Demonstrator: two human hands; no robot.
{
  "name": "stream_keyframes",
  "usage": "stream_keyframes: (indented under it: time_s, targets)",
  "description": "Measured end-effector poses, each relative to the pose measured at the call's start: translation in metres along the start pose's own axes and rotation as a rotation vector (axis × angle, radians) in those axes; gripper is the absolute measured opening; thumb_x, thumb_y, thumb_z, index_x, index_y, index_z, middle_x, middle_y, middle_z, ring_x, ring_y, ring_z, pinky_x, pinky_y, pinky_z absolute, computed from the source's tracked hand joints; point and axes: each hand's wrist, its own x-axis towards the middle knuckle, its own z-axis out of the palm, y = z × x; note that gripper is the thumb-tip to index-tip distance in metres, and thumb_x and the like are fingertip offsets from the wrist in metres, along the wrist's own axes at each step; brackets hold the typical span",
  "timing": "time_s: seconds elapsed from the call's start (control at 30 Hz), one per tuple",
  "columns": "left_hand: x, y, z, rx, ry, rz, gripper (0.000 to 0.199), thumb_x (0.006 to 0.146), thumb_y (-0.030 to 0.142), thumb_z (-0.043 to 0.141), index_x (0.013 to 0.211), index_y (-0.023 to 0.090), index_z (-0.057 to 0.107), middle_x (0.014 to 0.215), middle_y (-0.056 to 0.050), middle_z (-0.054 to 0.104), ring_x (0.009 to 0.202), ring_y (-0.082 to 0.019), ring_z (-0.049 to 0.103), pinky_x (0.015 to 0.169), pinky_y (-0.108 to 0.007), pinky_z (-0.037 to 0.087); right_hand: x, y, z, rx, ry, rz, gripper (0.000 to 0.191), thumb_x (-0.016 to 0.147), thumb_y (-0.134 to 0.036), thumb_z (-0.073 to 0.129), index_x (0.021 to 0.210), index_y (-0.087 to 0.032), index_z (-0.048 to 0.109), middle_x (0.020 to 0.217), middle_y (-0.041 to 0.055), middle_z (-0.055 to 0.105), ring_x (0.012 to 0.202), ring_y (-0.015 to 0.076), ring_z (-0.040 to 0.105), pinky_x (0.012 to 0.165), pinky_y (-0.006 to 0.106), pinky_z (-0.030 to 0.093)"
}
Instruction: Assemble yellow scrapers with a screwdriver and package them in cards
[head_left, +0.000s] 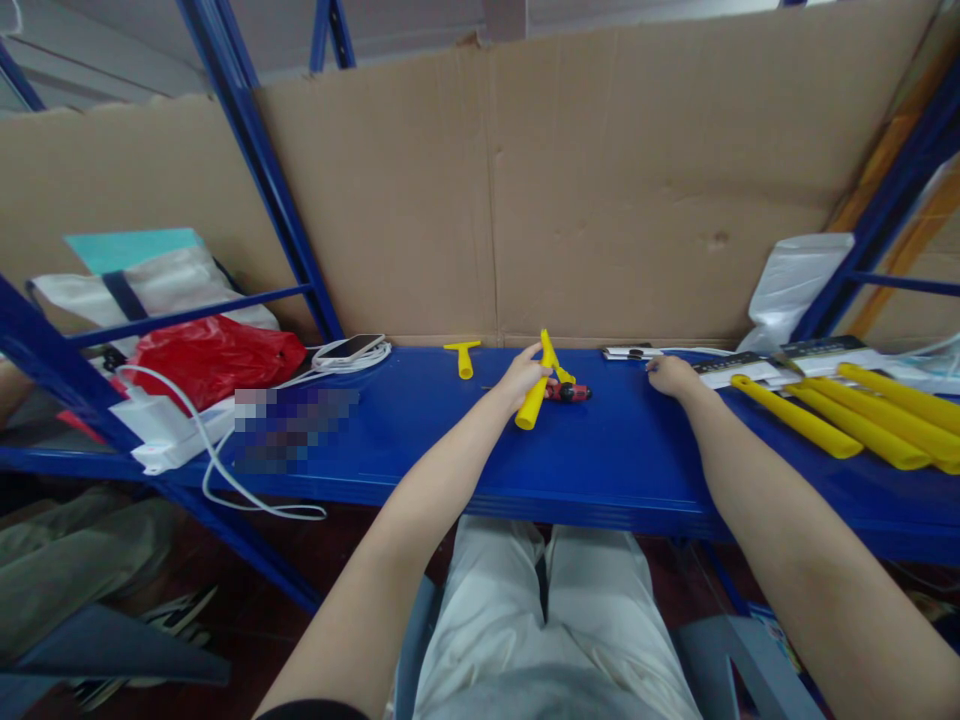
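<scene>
cardboard partition (pixel 637 170), 12 o'clock | blue metal uprights (pixel 259 150), 10 and 2 o'clock | blue tabletop (pixel 405 425), centre | reddish floor (pixel 330 545), 7 o'clock

The T-piece (pixel 531 405) in the left hand (pixel 523 380) looks like smooth plastic with a soft sheen, as does the second T-piece (pixel 465 362) to that hand's left. Just beyond the left hand's fingers, the driver (pixel 574 393) appears to be plastic. Under both hands the table (pixel 420 430) is smooth, painted, apparently metal, faintly glossy. Behind them stands matt, creased cardboard (pixel 637 180). Right of the right hand (pixel 673 378), the handles (pixel 795 417) are smooth plastic and the bag (pixel 799 280) thin, shiny film. Far left of the left hand, the red bag (pixel 217 352) is crinkled, glossy plastic, the strip (pixel 169 440) smooth plastic, the tote (pixel 176 285) matt cloth.
</scene>
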Motion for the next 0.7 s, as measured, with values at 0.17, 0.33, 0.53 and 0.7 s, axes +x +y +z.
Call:
stream_keyframes:
  time_s: [0.17,0.33,0.53,0.7]
  targets:
    - [0.003,-0.001,-0.001,-0.004,-0.013,0.001,0.075,0.082,-0.001,0.046,0.150,0.025,0.027,0.114,-0.013,0.065,0.061,-0.010,0.064,0.048,-0.019,0.044,-0.007,-0.008,-0.004,-0.006,0.016,-0.025,0.024,0.079,-0.018,0.052,0.095,-0.017,0.069,0.100,0.0156,0.070,0.097,0.0275,0.066,0.078,0.033,0.050]
    - [0.005,-0.002,0.000,-0.034,-0.045,-0.012,0.076,0.081,-0.001,0.048,0.149,0.026,0.027,0.112,-0.012,0.065,0.059,-0.010,0.063,0.048,-0.018,0.044,-0.012,-0.018,-0.008,-0.030,0.000,-0.069,0.023,0.079,-0.015,0.051,0.093,-0.014,0.069,0.095,0.0183,0.070,0.096,0.0289,0.067,0.079,0.034,0.050]
    - [0.003,-0.002,0.000,-0.063,-0.075,-0.018,0.074,0.082,-0.001,0.048,0.149,0.024,0.029,0.110,-0.013,0.065,0.055,-0.008,0.060,0.048,-0.019,0.043,-0.011,-0.026,-0.009,-0.064,-0.027,-0.121,0.023,0.075,-0.006,0.052,0.089,-0.012,0.069,0.091,0.0171,0.070,0.097,0.0266,0.066,0.081,0.031,0.049]
    - [0.004,-0.002,-0.001,-0.070,-0.089,-0.024,0.075,0.080,-0.002,0.048,0.149,0.024,0.030,0.112,-0.014,0.065,0.057,-0.009,0.062,0.048,-0.020,0.044,-0.009,-0.026,-0.005,0.008,0.010,-0.150,0.027,0.072,-0.001,0.052,0.089,-0.014,0.068,0.093,0.0128,0.071,0.092,0.0221,0.067,0.078,0.026,0.048]
